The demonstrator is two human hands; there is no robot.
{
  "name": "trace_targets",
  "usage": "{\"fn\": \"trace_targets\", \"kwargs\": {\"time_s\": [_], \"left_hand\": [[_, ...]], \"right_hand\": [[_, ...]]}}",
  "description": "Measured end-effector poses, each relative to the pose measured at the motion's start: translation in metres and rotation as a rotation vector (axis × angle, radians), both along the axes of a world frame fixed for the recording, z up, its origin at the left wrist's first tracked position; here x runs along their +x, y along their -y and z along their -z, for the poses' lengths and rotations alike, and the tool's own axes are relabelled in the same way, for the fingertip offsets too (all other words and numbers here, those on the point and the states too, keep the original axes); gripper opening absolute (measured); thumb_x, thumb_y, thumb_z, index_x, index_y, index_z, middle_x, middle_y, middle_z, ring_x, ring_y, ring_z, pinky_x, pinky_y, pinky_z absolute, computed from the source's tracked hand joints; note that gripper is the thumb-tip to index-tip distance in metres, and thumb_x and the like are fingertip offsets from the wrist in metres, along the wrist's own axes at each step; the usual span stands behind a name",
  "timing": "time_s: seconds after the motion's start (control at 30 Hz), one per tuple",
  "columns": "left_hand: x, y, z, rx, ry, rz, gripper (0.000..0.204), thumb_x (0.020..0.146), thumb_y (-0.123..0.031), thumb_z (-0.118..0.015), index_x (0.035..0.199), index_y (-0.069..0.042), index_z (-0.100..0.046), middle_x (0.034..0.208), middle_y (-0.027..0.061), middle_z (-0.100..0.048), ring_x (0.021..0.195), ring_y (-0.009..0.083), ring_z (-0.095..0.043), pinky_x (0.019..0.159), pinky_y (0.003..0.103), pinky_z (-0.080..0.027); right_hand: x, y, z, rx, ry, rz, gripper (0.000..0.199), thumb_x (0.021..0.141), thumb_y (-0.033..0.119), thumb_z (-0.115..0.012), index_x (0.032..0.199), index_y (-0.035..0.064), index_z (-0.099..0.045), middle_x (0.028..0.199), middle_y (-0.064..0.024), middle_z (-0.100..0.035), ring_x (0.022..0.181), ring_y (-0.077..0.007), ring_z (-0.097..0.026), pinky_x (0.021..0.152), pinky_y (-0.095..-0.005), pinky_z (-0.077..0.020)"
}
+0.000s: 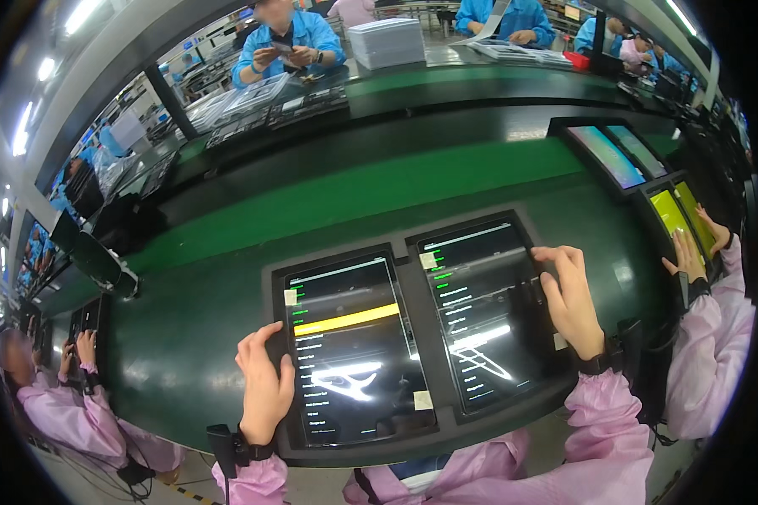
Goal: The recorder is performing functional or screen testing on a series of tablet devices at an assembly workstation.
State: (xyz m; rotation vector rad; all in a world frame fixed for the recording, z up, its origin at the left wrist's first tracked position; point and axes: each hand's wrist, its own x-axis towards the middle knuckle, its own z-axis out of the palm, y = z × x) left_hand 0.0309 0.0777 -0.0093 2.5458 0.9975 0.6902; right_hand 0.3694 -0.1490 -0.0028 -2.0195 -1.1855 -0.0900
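Two black tablets lie side by side, screens up, in a dark foam tray (424, 324) before me. A menu list shows on the left tablet (354, 353), with one row lit yellow. On the right tablet (480, 316) a similar list shows, without a yellow row. Each carries small cream stickers. My left hand (264, 383) is open at the left tablet's left edge, index finger extended and thumb apart. At the right tablet's right edge, my right hand (571, 299) is open, fingers bent and thumb apart. Neither hand holds anything; whether the fingertips touch the tablets I cannot tell.
The trays sit on a green bench (185, 337). Another tray holds blue-lit tablets (606, 156) at the far right; near it a co-worker's hands (686, 257) rest by yellow-lit screens. A black stand (101, 261) is at left. Co-workers in blue sit across, beside a white stack (387, 44).
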Motion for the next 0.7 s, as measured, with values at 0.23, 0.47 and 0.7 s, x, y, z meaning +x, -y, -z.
{"fn": "trace_targets", "kwargs": {"time_s": [0.23,0.47,0.7], "left_hand": [[-0.009,-0.006,0.004,-0.066,0.062,0.018,0.064,0.070,0.011,-0.050,0.131,0.004,-0.034,0.132,0.0214,-0.041,0.120,0.0368,-0.040,0.104,0.042,-0.033],[-0.033,-0.021,-0.002,-0.167,0.043,-0.039,0.062,0.071,0.013,-0.047,0.131,0.001,-0.036,0.125,0.0182,-0.041,0.113,0.0320,-0.044,0.099,0.040,-0.036],[-0.035,-0.022,0.004,-0.108,0.058,-0.009,0.059,0.072,0.012,-0.046,0.129,0.001,-0.037,0.124,0.0192,-0.041,0.114,0.0323,-0.042,0.100,0.039,-0.035]], "right_hand": [[0.012,0.023,0.018,0.012,-0.417,0.072,0.047,0.084,0.010,-0.052,0.130,0.0066,-0.042,0.128,-0.0160,-0.046,0.115,-0.0302,-0.045,0.097,-0.0392,-0.0378],[-0.043,0.016,0.010,-0.161,-0.189,-0.071,0.050,0.082,0.010,-0.053,0.132,0.0126,-0.047,0.148,-0.0264,-0.017,0.124,-0.0453,-0.026,0.105,-0.0512,-0.0275],[-0.039,0.016,0.015,-0.245,-0.071,-0.068,0.049,0.086,0.012,-0.052,0.134,0.0112,-0.044,0.148,-0.0280,-0.015,0.123,-0.0445,-0.026,0.105,-0.0496,-0.0289]]}}
